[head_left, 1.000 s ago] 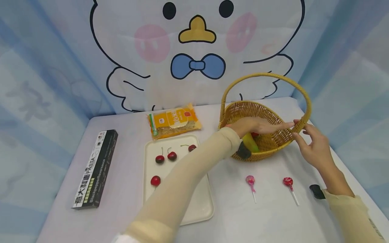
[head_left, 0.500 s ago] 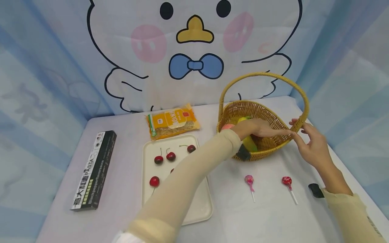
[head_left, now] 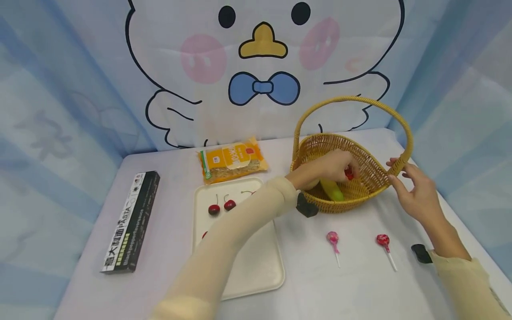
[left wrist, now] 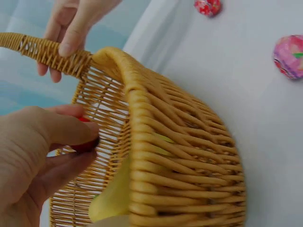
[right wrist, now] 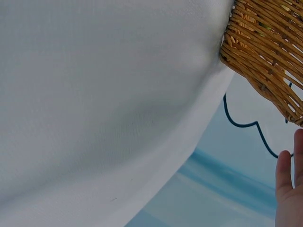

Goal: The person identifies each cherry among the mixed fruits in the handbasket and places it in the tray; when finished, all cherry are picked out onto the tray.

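My left hand (head_left: 338, 166) reaches over the wicker basket (head_left: 360, 191) and pinches a small, round red fruit (left wrist: 86, 141) between thumb and fingers; its exact kind is partly hidden. Below the hand, a banana-like yellow-green fruit (head_left: 333, 190) lies in the basket. At the basket's right end my right hand (head_left: 418, 191) holds the base of the arched handle (left wrist: 59, 59), thumb on the near side and fingers behind. Only some fingers (right wrist: 284, 175) of that hand show in the right wrist view, under the wicker.
A cream tray (head_left: 256, 275) with several cherries (head_left: 214, 209) lies left of the basket, partly under my left sleeve. Behind it sits an orange food packet (head_left: 234, 160). A black pasta box (head_left: 132, 222) is far left. Pink (head_left: 333, 238) and red lollipops (head_left: 382, 240) lie in front.
My left hand has gone from stretched flat, fingertips by the right end of the handle, to curled over the basket with the red fruit pinched. The right hand stays at the handle.
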`<state>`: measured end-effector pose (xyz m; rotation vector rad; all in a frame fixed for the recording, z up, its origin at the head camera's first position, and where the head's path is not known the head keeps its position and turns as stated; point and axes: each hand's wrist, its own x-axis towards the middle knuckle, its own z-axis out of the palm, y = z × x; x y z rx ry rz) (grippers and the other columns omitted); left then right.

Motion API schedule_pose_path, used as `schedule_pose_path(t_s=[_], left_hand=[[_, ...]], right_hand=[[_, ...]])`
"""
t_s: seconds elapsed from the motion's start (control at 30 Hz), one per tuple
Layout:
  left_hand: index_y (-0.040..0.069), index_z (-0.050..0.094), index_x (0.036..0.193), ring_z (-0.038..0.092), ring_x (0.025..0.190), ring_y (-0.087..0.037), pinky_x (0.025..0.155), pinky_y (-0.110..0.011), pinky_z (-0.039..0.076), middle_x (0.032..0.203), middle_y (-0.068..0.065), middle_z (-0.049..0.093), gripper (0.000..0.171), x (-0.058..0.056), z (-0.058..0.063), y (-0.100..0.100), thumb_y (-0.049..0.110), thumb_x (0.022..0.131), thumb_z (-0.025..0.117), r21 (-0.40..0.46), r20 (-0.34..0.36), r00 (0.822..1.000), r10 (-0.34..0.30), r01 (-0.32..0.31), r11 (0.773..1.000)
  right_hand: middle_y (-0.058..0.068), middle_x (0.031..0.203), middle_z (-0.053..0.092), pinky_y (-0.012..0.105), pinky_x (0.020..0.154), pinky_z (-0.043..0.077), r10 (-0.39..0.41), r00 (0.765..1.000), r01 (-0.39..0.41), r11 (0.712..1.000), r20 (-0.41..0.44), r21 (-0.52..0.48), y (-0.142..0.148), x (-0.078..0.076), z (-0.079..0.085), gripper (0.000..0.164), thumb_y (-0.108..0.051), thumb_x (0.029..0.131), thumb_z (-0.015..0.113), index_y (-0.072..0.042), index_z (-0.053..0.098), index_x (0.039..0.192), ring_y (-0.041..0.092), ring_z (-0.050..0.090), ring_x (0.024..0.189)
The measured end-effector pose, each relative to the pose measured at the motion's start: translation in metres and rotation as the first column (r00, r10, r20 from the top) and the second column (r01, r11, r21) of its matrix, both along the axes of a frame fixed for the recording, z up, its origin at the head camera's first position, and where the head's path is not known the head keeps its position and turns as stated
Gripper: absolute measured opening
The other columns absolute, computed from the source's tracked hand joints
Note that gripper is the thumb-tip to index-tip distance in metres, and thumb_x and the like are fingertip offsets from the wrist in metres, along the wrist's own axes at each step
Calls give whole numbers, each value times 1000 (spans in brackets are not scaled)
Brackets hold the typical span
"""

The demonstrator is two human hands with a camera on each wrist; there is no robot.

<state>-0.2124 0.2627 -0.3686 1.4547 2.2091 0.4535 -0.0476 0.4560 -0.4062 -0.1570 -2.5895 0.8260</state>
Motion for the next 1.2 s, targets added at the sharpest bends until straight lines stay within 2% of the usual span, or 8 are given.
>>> schedule_pose_path(t_s=[0.17,0.3,0.47,0.7,0.9,0.97,1.1,1.2], left_hand=[[19,79,123,59,99,-7,81,-13,49,115,5,73,24,5,-3,-12,11,101,72,61,5,999,50,-50,997],[18,80,122,59,98,-6,82,-12,48,116,6,75,23,8,-3,-22,12,101,73,125,-9,999,41,-39,991],[18,80,124,60,106,-4,89,-11,49,127,8,74,24,11,-2,-40,13,101,74,204,30,998,58,-63,977],[18,79,126,63,109,-4,91,-6,49,132,3,72,24,14,-5,-56,15,103,71,287,15,999,46,-49,957],[15,79,123,65,106,-2,91,-2,49,126,2,73,22,19,-7,-69,13,101,73,380,-10,1000,24,-18,925],[14,79,122,65,107,-2,92,-1,49,126,2,72,22,21,-6,-75,13,101,74,415,-21,1000,22,-11,910],[12,78,123,67,113,-5,95,-2,50,131,-1,72,24,27,-5,-86,11,99,76,460,-12,999,44,-33,887],[13,78,124,68,120,-9,97,-3,50,135,-2,72,25,31,-4,-93,11,99,76,467,-20,997,73,-55,882]], right_hand=[[19,152,59,-4,98,24,-1,1000,1,1000,4,8,0,1,0,41,-19,108,63,-9,59,147,42,50,142],[19,153,58,-4,98,24,-8,1000,8,1000,12,7,-1,3,0,41,-20,108,63,-10,58,148,42,49,143],[18,153,59,-4,98,25,-4,1000,4,1000,6,11,-2,1,-1,42,-20,108,64,-11,59,148,35,49,145],[17,155,57,-4,100,24,-17,1000,17,1000,13,12,0,1,-3,42,-22,110,60,-12,57,151,25,47,151],[14,155,57,-4,99,23,-23,999,23,1000,22,5,-1,2,-3,43,-26,110,59,-14,56,151,22,46,153],[14,156,56,-4,100,23,-26,999,26,1000,29,2,-1,2,-2,44,-27,110,59,-14,55,152,27,45,153],[14,157,55,-3,100,24,-27,999,27,1000,33,5,-1,1,-3,43,-27,110,59,-14,56,152,28,45,154],[13,159,54,-3,101,24,-31,999,30,1000,36,7,1,2,-4,43,-27,111,58,-13,55,152,27,43,155]])
